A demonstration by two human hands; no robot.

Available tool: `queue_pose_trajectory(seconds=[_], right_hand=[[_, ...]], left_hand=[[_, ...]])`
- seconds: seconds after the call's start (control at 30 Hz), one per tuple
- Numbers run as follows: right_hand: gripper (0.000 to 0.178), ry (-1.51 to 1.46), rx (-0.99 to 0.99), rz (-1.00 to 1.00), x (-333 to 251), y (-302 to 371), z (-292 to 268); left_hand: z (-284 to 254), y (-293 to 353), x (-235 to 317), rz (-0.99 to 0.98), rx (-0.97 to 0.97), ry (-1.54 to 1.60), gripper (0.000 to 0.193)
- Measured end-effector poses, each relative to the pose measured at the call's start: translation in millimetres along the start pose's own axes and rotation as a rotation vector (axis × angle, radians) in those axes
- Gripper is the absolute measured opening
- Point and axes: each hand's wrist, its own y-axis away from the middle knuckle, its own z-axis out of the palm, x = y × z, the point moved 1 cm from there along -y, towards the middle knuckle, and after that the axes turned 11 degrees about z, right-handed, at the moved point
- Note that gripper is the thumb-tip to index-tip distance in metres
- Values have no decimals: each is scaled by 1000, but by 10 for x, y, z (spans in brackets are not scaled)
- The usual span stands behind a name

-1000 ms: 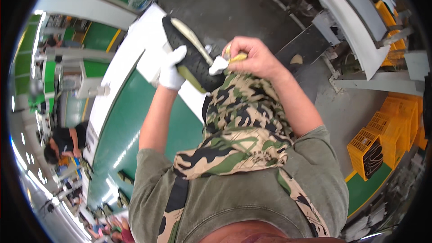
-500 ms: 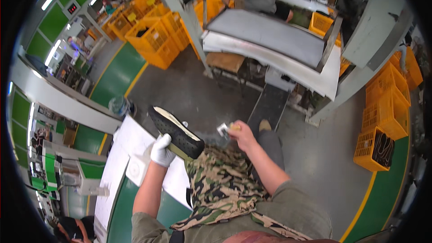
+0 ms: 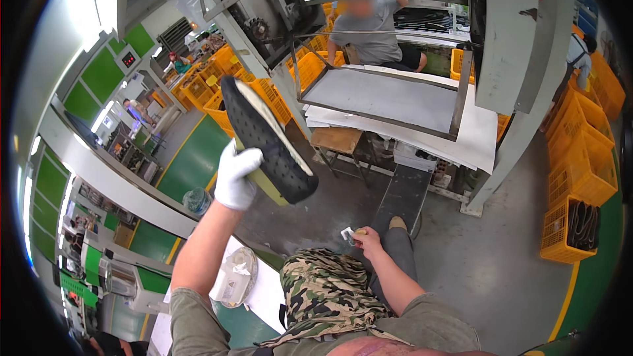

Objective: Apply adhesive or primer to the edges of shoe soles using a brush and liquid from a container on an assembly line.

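Note:
My left hand (image 3: 237, 177), in a white glove, is closed around a shoe (image 3: 269, 142) raised over the floor beyond the bench. Its black, dotted sole is turned toward me, with a cream edge along one side and olive green beside the glove. My bare right hand (image 3: 370, 240) is low, near my knee, closed on a small brush (image 3: 349, 235) with a yellowish handle and a whitish head. Brush and shoe are apart. On the bench below my left forearm stands a whitish container (image 3: 235, 277) with white stuff on its top.
The white-and-green bench (image 3: 260, 293) lies at my left. Ahead are a wooden stool (image 3: 336, 138), a framed grey panel (image 3: 386, 100) on a white-covered table, and a seated person (image 3: 369, 33) behind it. Yellow crates (image 3: 580, 175) stack up at the right. A large clear bottle (image 3: 196, 202) stands on the floor.
My left hand has lifted the shoe up and away from me, tilting it more upright. My right hand with the brush has moved lower and slightly right. The view has tipped upward.

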Motion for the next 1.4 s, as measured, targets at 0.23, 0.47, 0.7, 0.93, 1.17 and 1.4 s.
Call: queue_pose_trajectory(seconds=[0.23, 0.47, 0.7, 0.93, 1.17, 1.4], right_hand=[[22, -102, -32, -58, -60, -12, -76], [23, -197, 5, -112, -250, -68, -165], [22, -128, -2, -64, -270, -101, -99], [21, -214, -38, 3, -314, -89, 11], [18, -380, -75, 57, -403, 9, 58], [19, -408, -61, 133, -371, -15, 108]], left_hand=[[501, -662, 295, 53, -78, 143, 40], [866, -510, -638, -242, 120, 77, 32], [263, -615, -1909, -634, 183, -17, 34], [-397, -1688, -2898, -606, 231, -274, 36], [-855, -2979, -3638, -489, 158, -420, 50], [-1567, -3701, -4605, -367, 111, -342, 49]])
